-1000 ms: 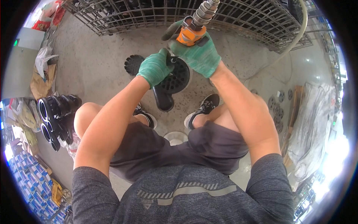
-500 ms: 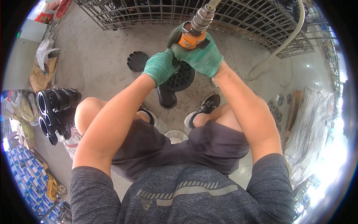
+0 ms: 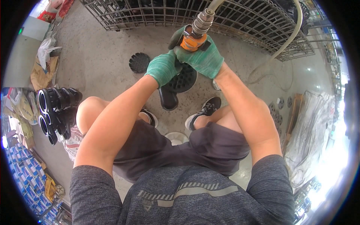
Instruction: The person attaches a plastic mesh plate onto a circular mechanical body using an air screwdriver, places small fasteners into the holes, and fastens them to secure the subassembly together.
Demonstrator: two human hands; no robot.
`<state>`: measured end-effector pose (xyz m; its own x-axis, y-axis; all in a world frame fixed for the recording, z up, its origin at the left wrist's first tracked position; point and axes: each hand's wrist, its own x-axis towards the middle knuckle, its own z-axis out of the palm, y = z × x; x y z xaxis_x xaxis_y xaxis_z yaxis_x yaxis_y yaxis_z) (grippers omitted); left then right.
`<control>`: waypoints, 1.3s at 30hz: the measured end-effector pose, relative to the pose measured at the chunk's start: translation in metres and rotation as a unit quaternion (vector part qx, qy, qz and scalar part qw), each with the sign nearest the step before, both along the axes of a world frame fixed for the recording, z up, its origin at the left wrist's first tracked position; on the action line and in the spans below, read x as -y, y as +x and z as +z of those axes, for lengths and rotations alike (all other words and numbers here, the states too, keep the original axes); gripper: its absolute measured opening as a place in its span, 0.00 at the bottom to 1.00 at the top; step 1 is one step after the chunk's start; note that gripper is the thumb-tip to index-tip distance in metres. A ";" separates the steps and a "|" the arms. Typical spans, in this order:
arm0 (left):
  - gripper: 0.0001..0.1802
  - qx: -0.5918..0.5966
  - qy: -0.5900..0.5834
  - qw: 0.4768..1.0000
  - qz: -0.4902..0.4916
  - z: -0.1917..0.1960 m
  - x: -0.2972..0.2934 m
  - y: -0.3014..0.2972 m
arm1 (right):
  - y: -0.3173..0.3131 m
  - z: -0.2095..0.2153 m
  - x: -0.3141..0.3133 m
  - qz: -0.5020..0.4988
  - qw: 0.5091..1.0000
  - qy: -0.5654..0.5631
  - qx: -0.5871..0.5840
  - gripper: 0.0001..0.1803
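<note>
Gripping the orange air tool, the fingers of the right hand are wrapped around its body. The fingers of the left hand are closed on the black perforated part, directly below the tool; the glove covers the exact contact. The tool's working end is hidden by the hands.

Both gloves are green knit fabric with dark finger areas. The perforated part comprises a round grid of openings and a smooth, rounded arm pointing toward the feet. A metal coupling joins the tool to a translucent hose.

A black toothed disc lies on the grey concrete floor, left of the hands. Beyond the hands stands a wire-mesh basket containing dark pieces; their shapes are unclear.

At far left, black tubular parts with round openings are stacked above a pale woven sack. Blue-and-white boxes are grouped at lower left. At right are flat grey discs, a narrow brown strip and wrinkled pale sheeting.
</note>
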<state>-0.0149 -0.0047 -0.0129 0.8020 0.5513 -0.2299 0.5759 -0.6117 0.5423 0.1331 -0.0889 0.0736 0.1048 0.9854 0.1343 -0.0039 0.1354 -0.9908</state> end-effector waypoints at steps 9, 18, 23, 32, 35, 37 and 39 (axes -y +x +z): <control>0.19 0.121 -0.102 0.985 0.072 0.003 -0.008 -0.009 | 0.026 0.026 -0.007 -0.054 0.996 0.072 0.003 0.16; 0.23 0.314 -0.728 0.579 0.191 0.060 -0.010 -0.031 | 0.061 0.053 0.025 -0.115 0.983 -0.009 -0.143 0.13; 0.25 0.318 -0.706 0.609 0.172 0.097 0.006 -0.030 | 0.054 0.056 0.038 -0.139 0.967 -0.169 -0.130 0.13; 0.21 0.322 -0.713 0.605 0.149 0.098 0.009 -0.030 | 0.046 0.055 0.039 -0.120 0.960 -0.215 -0.133 0.15; 0.22 0.301 -0.702 0.624 0.165 0.099 0.011 -0.029 | 0.046 0.052 0.040 -0.117 0.964 -0.203 -0.124 0.15; 0.22 0.295 -0.700 0.625 0.177 0.098 0.011 -0.030 | 0.044 0.050 0.040 -0.110 0.967 -0.197 -0.119 0.15; 0.23 0.296 -0.681 0.650 0.161 0.097 0.011 -0.030 | 0.040 0.051 0.041 -0.103 0.969 -0.192 -0.115 0.14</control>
<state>-0.0446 -0.0153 0.0838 0.8653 0.3209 -0.3851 -0.0002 0.7685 0.6399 0.1736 -0.1295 0.1244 0.2889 0.9130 -0.2879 -0.2425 -0.2211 -0.9446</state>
